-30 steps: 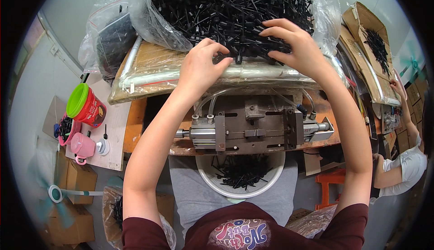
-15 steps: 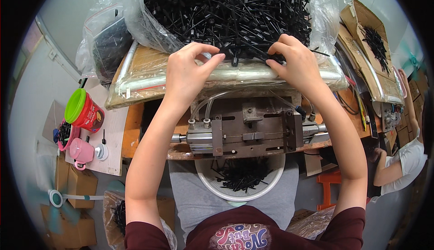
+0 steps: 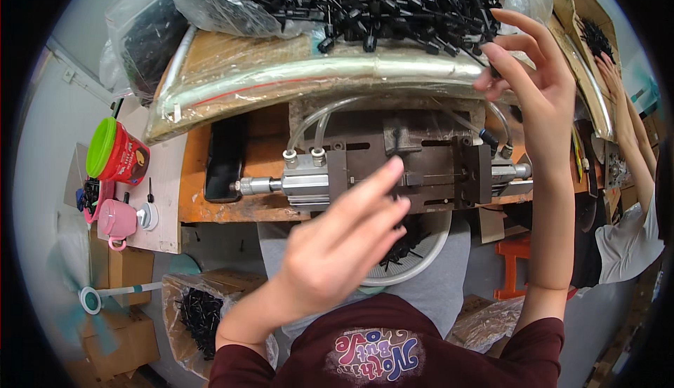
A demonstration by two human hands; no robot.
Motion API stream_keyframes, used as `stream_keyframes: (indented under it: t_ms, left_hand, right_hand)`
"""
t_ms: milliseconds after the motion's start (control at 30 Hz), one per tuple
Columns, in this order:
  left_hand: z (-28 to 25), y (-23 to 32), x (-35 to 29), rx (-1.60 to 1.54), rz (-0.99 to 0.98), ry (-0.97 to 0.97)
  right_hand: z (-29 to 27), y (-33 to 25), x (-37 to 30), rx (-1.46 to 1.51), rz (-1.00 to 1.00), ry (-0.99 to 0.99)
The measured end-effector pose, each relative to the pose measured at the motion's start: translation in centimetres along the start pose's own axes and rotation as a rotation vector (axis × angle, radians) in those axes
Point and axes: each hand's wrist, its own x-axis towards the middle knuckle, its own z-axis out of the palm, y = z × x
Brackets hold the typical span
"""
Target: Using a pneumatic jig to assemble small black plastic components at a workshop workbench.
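My left hand (image 3: 330, 248) is blurred, fingers stretched out and apart over the front of the metal clamping fixture (image 3: 365, 146). Just beyond its index fingertip a small dark piece (image 3: 397, 137) shows, smeared, against the fixture's middle block. At the right front of the pile, my right hand (image 3: 544, 83) pinches a black plastic part with a thin stem (image 3: 494, 71) between thumb and fingers. Many such black parts (image 3: 393, 5) heap up in the clear plastic bag behind. Below the fixture, the white basket (image 3: 437, 258) on my lap contains more of them, partly hidden by my left hand.
A plastic-wrapped tube edge (image 3: 316, 76) runs across the bench. Air hoses (image 3: 302, 125) join the fixture's cylinders. A dark phone-like slab (image 3: 223, 160), a red-green bucket (image 3: 119, 153) and a pink cup (image 3: 117, 221) are at left. Another person's arm (image 3: 625, 118) reaches in at far right.
My left hand has come down from the pile to the fixture, its fingers spreading. My right hand has moved right and lifted a little, with a black part at its fingertips. The view has shifted.
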Motion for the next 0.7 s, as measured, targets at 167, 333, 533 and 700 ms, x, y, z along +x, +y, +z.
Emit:
stream_keyframes:
  t_ms: [167,333,533,700]
  left_hand:
    - [4.7,-0.5,-3.3,0.18,-0.045,-0.116]
    - [6.6,-0.9,-3.1,0.372,-0.027,-0.165]
    - [6.1,-1.1,-2.1,0.388,-0.035,-0.23]
    - [5.9,-1.0,-2.0,0.401,-0.062,-0.277]
  right_hand:
    - [-0.8,0.0,-4.1,0.106,0.093,-0.066]
    - [-0.4,-0.3,-7.1,0.118,0.153,-0.094]
    - [-0.5,-0.8,-9.9,0.182,0.235,-0.128]
    - [-0.8,-0.4,-11.1,0.015,0.099,-0.176]
